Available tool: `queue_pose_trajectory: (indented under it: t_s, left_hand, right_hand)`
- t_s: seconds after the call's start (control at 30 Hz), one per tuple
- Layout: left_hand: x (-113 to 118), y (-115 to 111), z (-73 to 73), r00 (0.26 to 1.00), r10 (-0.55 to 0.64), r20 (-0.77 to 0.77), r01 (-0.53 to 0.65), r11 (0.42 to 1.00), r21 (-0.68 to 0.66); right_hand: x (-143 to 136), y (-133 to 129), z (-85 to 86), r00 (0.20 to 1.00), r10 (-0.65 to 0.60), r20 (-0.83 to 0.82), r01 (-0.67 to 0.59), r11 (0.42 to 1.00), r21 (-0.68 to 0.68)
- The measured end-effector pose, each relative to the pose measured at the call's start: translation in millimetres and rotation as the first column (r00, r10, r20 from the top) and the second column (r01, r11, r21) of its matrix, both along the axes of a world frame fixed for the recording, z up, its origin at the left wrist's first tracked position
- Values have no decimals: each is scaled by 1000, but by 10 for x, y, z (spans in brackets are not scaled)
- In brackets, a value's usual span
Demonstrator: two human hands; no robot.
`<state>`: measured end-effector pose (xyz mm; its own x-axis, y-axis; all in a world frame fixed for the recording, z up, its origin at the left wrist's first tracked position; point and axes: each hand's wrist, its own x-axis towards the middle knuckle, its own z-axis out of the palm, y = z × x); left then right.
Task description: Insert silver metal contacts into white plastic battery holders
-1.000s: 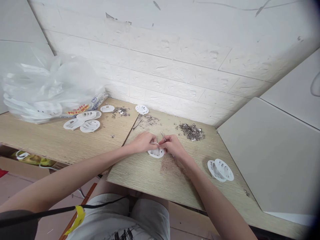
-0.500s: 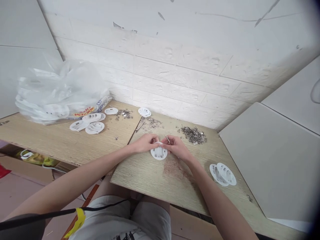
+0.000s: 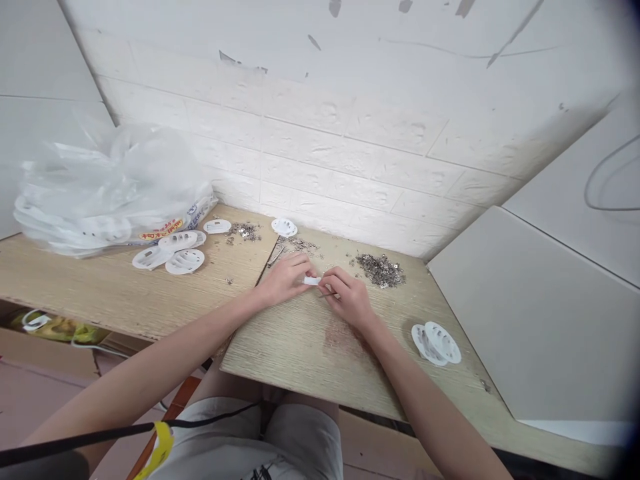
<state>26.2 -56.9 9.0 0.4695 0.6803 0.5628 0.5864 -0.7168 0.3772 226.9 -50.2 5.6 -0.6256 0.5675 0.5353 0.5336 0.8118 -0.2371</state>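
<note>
Near the middle of the table, my left hand (image 3: 286, 280) grips one side of a white round plastic plate (image 3: 312, 281), tilted so that it shows nearly edge-on. My right hand (image 3: 349, 298) has its fingers closed at the plate's other side. A thin metal tool (image 3: 327, 295), perhaps tweezers, sticks out from the right fingers. Behind the right hand lies a heap of small metal pieces (image 3: 381, 270). A scatter of similar bits (image 3: 303, 245) lies behind the left hand, beside a slim metal tool (image 3: 275, 255).
Two overlapping white plates (image 3: 443, 343) lie at the right. Several more (image 3: 185, 261) lie at the left by a large clear plastic bag (image 3: 115, 193). One plate (image 3: 284, 227) rests near the wall. A pale panel (image 3: 525, 320) leans on the right.
The plate has tipped from showing its slotted face to nearly edge-on, and moved slightly up and away from me. The tool in my right hand has turned to point left. The view has shifted slightly.
</note>
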Motion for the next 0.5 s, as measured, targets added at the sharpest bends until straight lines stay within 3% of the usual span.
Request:
queue_pose_trajectory:
  t_s: [0.23,0.5]
  left_hand:
    - [-20,6,-10,1000,-9,-21,8,999,-47]
    - [-48,0,-11,989,-15,-144,19,999,30]
  right_hand:
    - [-2,65,-91,998,6,59,-6,1000,4]
    - [-82,12,-84,999,24,47,-21,998,-62]
